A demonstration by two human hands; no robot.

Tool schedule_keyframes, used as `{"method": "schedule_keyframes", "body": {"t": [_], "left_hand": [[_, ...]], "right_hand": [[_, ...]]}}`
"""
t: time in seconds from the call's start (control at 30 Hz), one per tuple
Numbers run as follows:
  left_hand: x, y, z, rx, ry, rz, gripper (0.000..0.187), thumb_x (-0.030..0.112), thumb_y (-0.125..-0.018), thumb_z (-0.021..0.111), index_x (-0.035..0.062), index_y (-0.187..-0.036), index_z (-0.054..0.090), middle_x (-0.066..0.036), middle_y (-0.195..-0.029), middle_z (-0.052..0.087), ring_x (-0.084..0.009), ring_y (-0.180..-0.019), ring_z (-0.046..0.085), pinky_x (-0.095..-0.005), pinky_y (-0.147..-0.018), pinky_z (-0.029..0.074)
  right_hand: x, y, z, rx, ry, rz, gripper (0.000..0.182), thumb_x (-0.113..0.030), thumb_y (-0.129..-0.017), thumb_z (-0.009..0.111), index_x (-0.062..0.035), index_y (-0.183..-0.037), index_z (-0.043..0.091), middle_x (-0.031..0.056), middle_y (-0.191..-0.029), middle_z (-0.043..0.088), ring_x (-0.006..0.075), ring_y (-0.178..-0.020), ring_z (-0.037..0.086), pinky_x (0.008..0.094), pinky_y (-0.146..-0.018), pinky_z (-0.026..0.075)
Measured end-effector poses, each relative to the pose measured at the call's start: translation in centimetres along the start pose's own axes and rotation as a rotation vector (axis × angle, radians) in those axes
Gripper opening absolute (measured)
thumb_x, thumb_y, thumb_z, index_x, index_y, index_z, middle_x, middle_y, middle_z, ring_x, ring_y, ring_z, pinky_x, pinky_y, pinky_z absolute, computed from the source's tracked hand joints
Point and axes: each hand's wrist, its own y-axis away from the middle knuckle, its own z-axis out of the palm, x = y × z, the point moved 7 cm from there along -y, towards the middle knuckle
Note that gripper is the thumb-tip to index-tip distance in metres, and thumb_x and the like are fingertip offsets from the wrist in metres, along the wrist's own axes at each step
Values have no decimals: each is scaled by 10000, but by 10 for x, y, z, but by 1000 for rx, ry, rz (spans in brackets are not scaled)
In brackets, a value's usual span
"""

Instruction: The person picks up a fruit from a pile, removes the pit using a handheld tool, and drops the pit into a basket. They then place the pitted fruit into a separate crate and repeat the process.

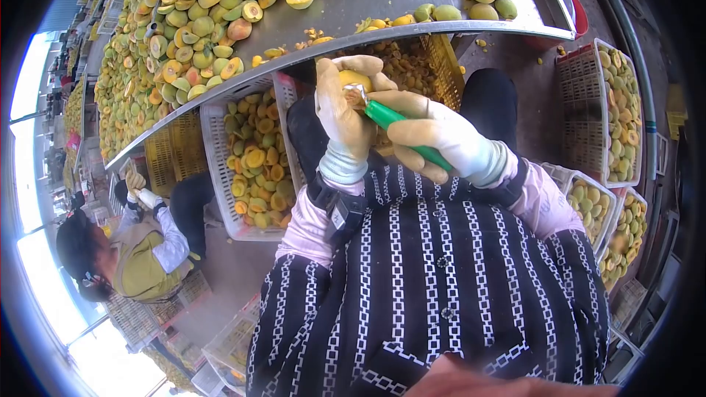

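My left hand [343, 114], in a whitish glove with tan-coated fingers, is closed around a yellow peach half [356, 79] with its brown pit side turned toward my right hand. In my right hand [435, 136], gloved alike, is a pitting tool with a green handle [390, 117]. Its metal tip meets the fruit at the pit; how deep it goes is hidden. Both hands are in front of my chest, just below the near edge of the metal table [353, 4]. Under them, a yellow crate [443, 66] holds loose brown pits [403, 66].
Halved peaches [198, 22] are heaped on the table's left, with a smaller group at right. A white crate [218, 169] of orange halves stands left of my knee. More filled crates [581, 114] line the right. Another gloved person [140, 250] sits at left.
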Motion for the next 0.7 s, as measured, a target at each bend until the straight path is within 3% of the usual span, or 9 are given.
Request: {"method": "schedule_keyframes", "body": {"t": [0.2, 0.23, 0.33, 0.37, 0.4, 0.43, 0.53, 0.6, 0.7], "left_hand": [[-20, -22, -22, -41, 136, -10, 546, 538, -978, 360, 36, -1013, 572, -109, -800, 594, -185, -614, 566, -260, -549, 463], [-32, -28, -34, -44, 283, -75, 543, 552, -961, 391, 53, -1061, 581, -108, -840, 591, -182, -617, 565, -253, -520, 442], [-41, -25, -37, -39, 284, -201, 634, 603, -931, 404, 33, -1150, 576, -190, -988, 635, -240, -726, 617, -294, -632, 519], [-47, -20, -35, 4, 305, -312, 647, 615, -933, 385, 31, -1152, 555, -217, -1035, 640, -265, -799, 643, -312, -693, 544], [-46, -19, -24, -178, 480, -358, 554, 502, -973, 400, 16, -1207, 526, -226, -1123, 609, -322, -982, 627, -380, -833, 548], [-50, -18, -22, -181, 483, -369, 554, 502, -973, 400, 16, -1207, 526, -226, -1123, 609, -322, -982, 627, -380, -833, 548], [-54, -11, -18, -163, 552, -367, 328, 186, -1013, 382, 10, -1273, 477, -243, -1282, 511, -360, -1178, 520, -460, -1047, 429], [-54, -8, -17, -130, 569, -352, 331, 172, -1009, 391, 17, -1292, 461, -232, -1294, 506, -358, -1185, 514, -468, -1055, 421], [-53, 3, -9, -79, 521, -287, 341, 125, -995, 419, 43, -1326, 438, -178, -1316, 510, -318, -1197, 514, -448, -1058, 415]], "right_hand": [[7, 2, -1, -412, -657, -123, 411, -234, -1009, 422, -184, -1415, 377, 23, -535, 472, 65, -325, 364, 199, -321, 279], [4, 5, -13, -355, -650, -191, 436, -238, -992, 450, -150, -1413, 378, 17, -551, 475, 69, -322, 358, 203, -327, 299], [-1, 12, -74, 460, 244, -142, 503, -225, -932, 543, -54, -1381, 394, 2, -629, 516, 68, -377, 420, 206, -358, 350], [3, 14, -75, 469, 240, -140, 503, -225, -932, 543, -54, -1381, 394, 2, -629, 516, 68, -377, 420, 206, -358, 350], [4, 16, -76, 510, 260, -159, 510, -214, -921, 570, -53, -1375, 399, -2, -635, 514, 65, -396, 432, 203, -369, 353], [3, 18, -75, 552, 281, -178, 518, -203, -911, 597, -53, -1368, 405, -7, -642, 513, 61, -416, 444, 199, -380, 356], [-9, 10, -61, 538, 430, -330, 488, -218, -867, 665, -48, -1289, 488, 4, -710, 552, 50, -469, 468, 209, -422, 377], [-11, -1, -62, 536, 489, -525, 493, -224, -865, 666, -41, -1286, 486, 33, -813, 599, 61, -515, 511, 215, -459, 420], [-4, -18, -68, 520, 285, -367, 512, -231, -867, 665, -26, -1293, 468, 44, -854, 610, 65, -536, 530, 211, -473, 440]]}}
